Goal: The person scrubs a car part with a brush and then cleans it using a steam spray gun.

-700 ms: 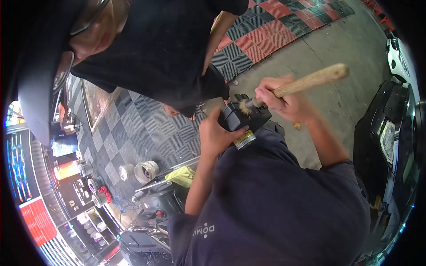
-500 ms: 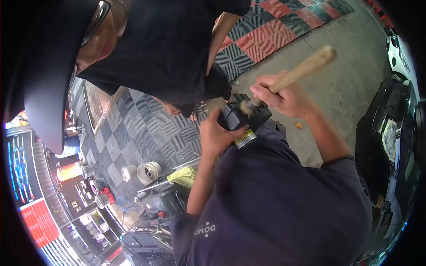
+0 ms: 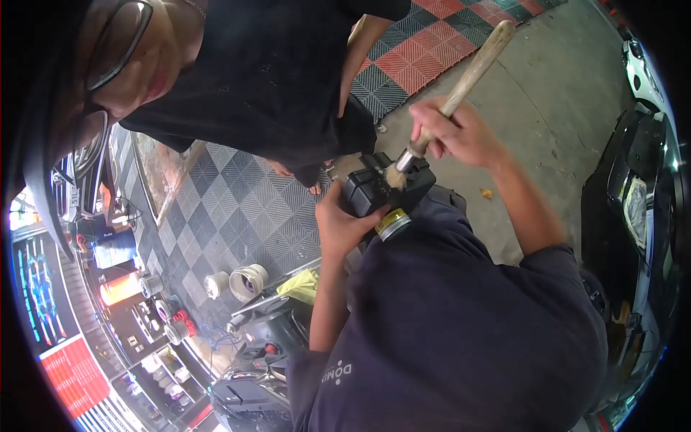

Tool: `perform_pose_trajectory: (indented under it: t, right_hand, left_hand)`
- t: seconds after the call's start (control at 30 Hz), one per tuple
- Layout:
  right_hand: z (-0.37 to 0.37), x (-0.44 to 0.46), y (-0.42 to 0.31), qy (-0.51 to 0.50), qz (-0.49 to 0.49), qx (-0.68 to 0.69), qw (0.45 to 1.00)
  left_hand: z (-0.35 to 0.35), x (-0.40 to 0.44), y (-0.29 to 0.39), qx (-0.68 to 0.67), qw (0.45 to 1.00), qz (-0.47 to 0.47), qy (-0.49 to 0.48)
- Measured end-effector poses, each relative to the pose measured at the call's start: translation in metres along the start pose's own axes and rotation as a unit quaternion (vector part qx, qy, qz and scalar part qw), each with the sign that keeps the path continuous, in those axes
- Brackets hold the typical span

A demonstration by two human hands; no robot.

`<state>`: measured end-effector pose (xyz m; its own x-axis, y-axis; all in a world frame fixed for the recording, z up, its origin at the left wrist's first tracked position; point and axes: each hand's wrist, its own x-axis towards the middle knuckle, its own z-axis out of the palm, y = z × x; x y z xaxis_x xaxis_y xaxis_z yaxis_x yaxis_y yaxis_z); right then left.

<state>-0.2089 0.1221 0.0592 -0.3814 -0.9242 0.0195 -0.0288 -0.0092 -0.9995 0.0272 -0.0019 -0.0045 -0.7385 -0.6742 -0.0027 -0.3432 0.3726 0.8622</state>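
My left hand (image 3: 344, 222) is wrapped round a black plastic part (image 3: 366, 189), held in front of my body. A tin with a yellow label (image 3: 394, 222) sits under the thumb side of that hand, against the part. My right hand (image 3: 453, 133) is closed round the lower handle of a wooden brush (image 3: 476, 70). The brush's pale bristles (image 3: 395, 177) touch the top of the black part, and its handle points up and to the right.
Another person in a dark shirt (image 3: 252, 86) stands close, facing me. Buckets (image 3: 247, 282) and a yellow cloth (image 3: 299, 286) lie to the lower left, by a motorcycle (image 3: 277, 331). A dark car (image 3: 622, 194) is at the right.
My right hand has tilted the brush handle more upright. The black part and my left hand have shifted slightly left. The other person's head has tilted and moved.
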Motion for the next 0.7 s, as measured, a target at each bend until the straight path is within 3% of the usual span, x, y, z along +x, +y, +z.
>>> perform_pose_trajectory:
  t: [0.13, 0.23, 0.33, 0.43, 0.5, 0.63, 0.7]
  right_hand:
    - [-0.004, 0.000, 0.024, -0.034, 0.060, 0.025, 0.997]
    - [0.002, 0.001, 0.029, 0.007, 0.026, 0.017, 0.999]
    - [0.002, 0.004, 0.029, -0.048, 0.022, 0.023, 0.998]
    - [0.005, 0.007, 0.029, -0.002, 0.009, 0.010, 1.000]
    - [0.003, 0.010, 0.025, -0.059, 0.023, 0.033, 0.997]
    - [0.005, 0.013, 0.031, -0.036, 0.032, 0.017, 0.999]
    - [0.002, 0.014, 0.031, -0.074, 0.024, 0.019, 0.997]
  left_hand:
    - [-0.002, 0.000, -0.008, -0.046, 0.999, 0.007, -0.008]
    - [-0.005, -0.002, -0.018, -0.055, 0.998, 0.007, -0.017]
    - [-0.006, -0.004, -0.019, -0.055, 0.998, 0.010, -0.024]
    - [-0.006, -0.006, -0.021, -0.066, 0.997, 0.008, -0.031]
    - [-0.007, -0.005, -0.020, -0.068, 0.997, 0.011, -0.034]
    - [-0.008, -0.010, -0.021, -0.084, 0.996, 0.002, -0.034]
    - [-0.007, -0.008, -0.021, -0.108, 0.993, -0.002, -0.036]
